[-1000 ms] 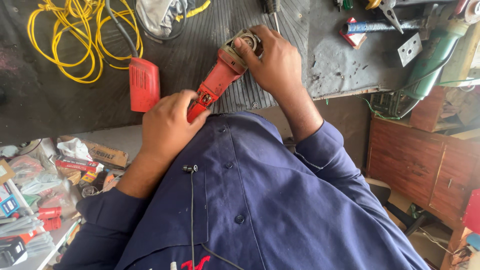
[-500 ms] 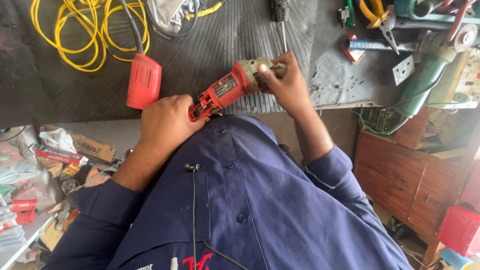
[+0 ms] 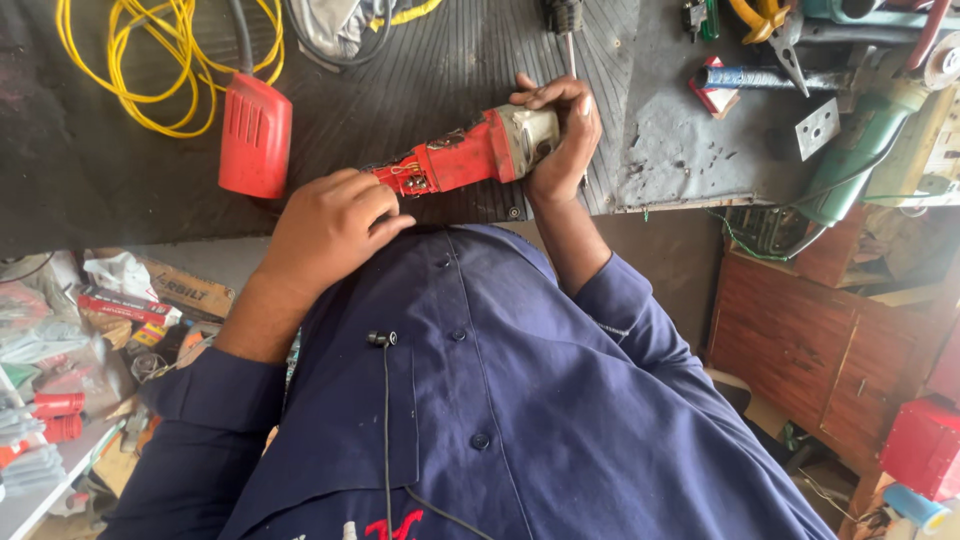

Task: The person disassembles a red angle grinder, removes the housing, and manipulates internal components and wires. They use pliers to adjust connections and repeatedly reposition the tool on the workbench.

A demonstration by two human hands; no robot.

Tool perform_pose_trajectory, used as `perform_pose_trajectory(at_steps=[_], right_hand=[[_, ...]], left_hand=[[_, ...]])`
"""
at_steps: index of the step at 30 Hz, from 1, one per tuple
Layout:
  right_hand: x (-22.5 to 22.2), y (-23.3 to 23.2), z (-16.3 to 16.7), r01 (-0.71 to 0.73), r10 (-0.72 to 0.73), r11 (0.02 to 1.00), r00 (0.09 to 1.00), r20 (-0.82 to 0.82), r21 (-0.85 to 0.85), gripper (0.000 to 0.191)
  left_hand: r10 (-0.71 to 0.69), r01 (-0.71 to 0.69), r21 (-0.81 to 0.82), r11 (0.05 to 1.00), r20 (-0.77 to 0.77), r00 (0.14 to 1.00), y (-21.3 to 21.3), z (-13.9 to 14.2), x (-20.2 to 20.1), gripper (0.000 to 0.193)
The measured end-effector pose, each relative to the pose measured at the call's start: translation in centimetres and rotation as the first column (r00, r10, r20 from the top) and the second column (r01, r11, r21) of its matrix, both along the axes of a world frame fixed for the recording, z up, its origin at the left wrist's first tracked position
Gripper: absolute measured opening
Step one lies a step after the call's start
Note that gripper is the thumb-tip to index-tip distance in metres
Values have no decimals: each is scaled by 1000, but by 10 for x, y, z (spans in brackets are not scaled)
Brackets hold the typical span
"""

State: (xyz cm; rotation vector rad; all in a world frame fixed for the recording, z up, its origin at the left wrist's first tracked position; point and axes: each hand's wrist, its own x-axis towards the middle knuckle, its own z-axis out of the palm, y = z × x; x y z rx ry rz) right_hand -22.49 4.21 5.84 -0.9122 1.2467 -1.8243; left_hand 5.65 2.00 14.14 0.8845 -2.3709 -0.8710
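Observation:
A red angle grinder (image 3: 462, 157) with a grey metal gear head lies almost level over the near edge of the dark ribbed bench mat (image 3: 450, 60). Its casing is off at the tail, where wires show. My left hand (image 3: 325, 228) grips that open tail end. My right hand (image 3: 560, 135) wraps the grey gear head. A loose red housing cover (image 3: 255, 135) rests on the mat to the left, with a black cable running up from it.
Yellow coiled wire (image 3: 130, 60) lies at the back left. A screwdriver (image 3: 565, 30) lies just beyond the grinder. Pliers, a rolled tool, a metal plate and a green power tool (image 3: 860, 140) crowd the right. Boxes and packets fill shelves at lower left; a wooden cabinet (image 3: 800, 340) stands at right.
The grinder has swung from steeply tilted to nearly level and rolled, exposing the wiring at its tail. My right hand followed with the gear head; my left hand stays on the tail.

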Motion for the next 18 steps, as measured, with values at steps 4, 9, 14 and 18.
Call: perform_pose_trajectory(at_steps=[4, 9, 14, 18], right_hand=[[-16, 11, -3, -32, 31, 999, 998, -49, -15, 50], [-20, 15, -3, -44, 46, 997, 999, -28, 59, 47], [-13, 16, 2, -38, 38, 994, 999, -4, 103, 48], [-9, 15, 7, 7, -11, 991, 1000, 23, 136, 52]], left_hand=[[46, -37, 89, 995, -100, 994, 1, 2, -16, 23], [-93, 115, 207, 972, -113, 989, -14, -10, -22, 15], [-197, 240, 276, 931, -175, 965, -22, -29, -24, 10], [-249, 295, 273, 916, -193, 949, -27, -41, -25, 10]])
